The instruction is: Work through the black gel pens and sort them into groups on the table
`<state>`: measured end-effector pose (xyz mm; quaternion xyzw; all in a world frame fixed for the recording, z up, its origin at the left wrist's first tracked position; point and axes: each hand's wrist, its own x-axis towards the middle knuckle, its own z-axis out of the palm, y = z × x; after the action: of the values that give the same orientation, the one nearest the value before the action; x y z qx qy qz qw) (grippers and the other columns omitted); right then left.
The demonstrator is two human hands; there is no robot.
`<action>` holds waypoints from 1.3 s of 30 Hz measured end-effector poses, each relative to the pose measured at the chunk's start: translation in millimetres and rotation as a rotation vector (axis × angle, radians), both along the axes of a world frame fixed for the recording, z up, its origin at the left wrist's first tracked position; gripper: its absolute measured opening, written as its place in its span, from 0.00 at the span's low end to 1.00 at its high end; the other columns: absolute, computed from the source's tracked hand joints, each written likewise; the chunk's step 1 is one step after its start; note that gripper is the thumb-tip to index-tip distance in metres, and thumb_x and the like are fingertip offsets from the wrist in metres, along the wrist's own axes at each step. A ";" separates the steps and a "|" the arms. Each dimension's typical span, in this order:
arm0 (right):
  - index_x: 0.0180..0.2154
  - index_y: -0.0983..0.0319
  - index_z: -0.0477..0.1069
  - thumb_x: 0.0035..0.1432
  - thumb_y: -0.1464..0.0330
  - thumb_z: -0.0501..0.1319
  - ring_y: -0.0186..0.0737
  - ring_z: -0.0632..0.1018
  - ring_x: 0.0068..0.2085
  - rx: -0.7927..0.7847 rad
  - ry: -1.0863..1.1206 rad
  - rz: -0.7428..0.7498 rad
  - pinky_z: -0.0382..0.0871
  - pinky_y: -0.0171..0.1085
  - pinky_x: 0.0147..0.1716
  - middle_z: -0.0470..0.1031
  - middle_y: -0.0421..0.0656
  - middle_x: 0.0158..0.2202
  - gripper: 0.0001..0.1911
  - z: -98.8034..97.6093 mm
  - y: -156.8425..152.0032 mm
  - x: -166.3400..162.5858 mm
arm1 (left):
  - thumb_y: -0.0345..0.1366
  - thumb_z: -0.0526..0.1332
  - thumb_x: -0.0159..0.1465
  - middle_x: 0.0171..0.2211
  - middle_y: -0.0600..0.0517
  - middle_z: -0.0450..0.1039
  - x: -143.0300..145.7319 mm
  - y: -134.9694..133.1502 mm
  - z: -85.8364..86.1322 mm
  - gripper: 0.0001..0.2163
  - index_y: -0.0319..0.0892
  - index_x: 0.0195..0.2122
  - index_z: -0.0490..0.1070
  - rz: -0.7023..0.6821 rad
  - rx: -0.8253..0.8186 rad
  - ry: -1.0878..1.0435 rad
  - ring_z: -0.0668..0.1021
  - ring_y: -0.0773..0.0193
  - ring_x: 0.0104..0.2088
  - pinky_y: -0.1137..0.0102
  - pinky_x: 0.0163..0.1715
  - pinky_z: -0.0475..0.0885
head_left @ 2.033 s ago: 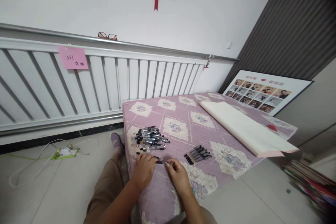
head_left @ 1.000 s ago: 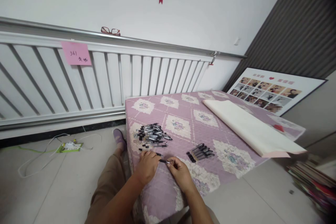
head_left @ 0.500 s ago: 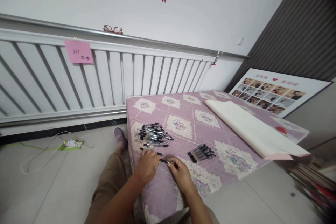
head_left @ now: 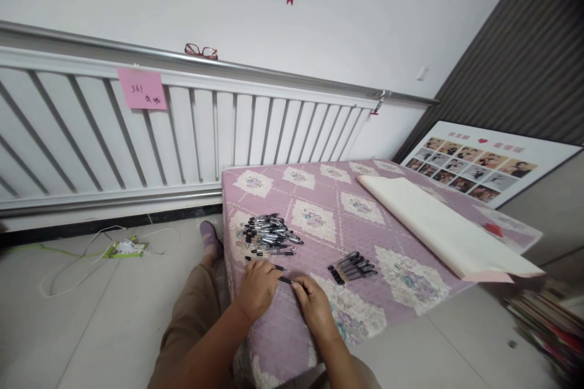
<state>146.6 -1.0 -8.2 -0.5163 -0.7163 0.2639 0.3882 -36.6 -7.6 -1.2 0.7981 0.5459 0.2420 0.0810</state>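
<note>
My left hand [head_left: 259, 287] is closed around a black pen [head_left: 285, 280] near the front corner of the cloth-covered surface. At the tip end of that pen, the thumb and fingers of my right hand [head_left: 314, 304] are pinched together. A second dark pen [head_left: 279, 267] passes by the left hand's knuckles, its middle hidden by the fingers. Just beyond lies a loose heap of black and clear pens [head_left: 270, 232]. To the right, several capped pens [head_left: 352, 267] lie side by side in a row.
The purple floral cloth [head_left: 314, 191] covers the surface. A large cream sheet [head_left: 410, 219] lies at the right. Behind stands a white radiator [head_left: 260, 127] with glasses [head_left: 201, 51] on its pipe. A power strip [head_left: 126, 248] with cables is on the floor; stacked papers [head_left: 542, 322] sit at lower right.
The view has shifted slightly, so everything appears a little farther right. Both hands keep nearly the same position at the pen.
</note>
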 end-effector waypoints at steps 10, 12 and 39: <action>0.41 0.60 0.71 0.58 0.64 0.57 0.41 0.75 0.36 0.052 -0.051 -0.034 0.69 0.37 0.38 0.75 0.43 0.36 0.11 -2.8 -1.5 -1.1 | 0.32 0.52 0.69 0.40 0.53 0.72 0.4 0.3 -2.6 0.11 0.50 0.43 0.73 0.003 0.020 -0.072 0.69 0.60 0.45 0.62 0.50 0.57; 0.38 0.60 0.71 0.57 0.65 0.58 0.41 0.75 0.35 0.060 -0.057 -0.022 0.69 0.37 0.37 0.75 0.43 0.34 0.08 -1.9 -1.6 -1.0 | 0.33 0.52 0.69 0.40 0.54 0.72 0.2 0.0 -2.0 0.10 0.50 0.42 0.73 -0.001 0.017 -0.064 0.69 0.60 0.45 0.62 0.50 0.57; 0.35 0.59 0.71 0.59 0.66 0.57 0.41 0.74 0.38 0.104 -0.090 0.016 0.68 0.38 0.39 0.74 0.43 0.35 0.06 2.2 -2.8 -2.9 | 0.33 0.53 0.68 0.40 0.53 0.71 0.3 0.0 -2.2 0.10 0.50 0.43 0.73 0.001 0.009 -0.014 0.69 0.60 0.45 0.62 0.50 0.57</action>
<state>143.7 -3.8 -6.0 -0.5009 -0.7500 0.2060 0.3797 -36.3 -7.6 -3.4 0.7964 0.5446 0.2503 0.0810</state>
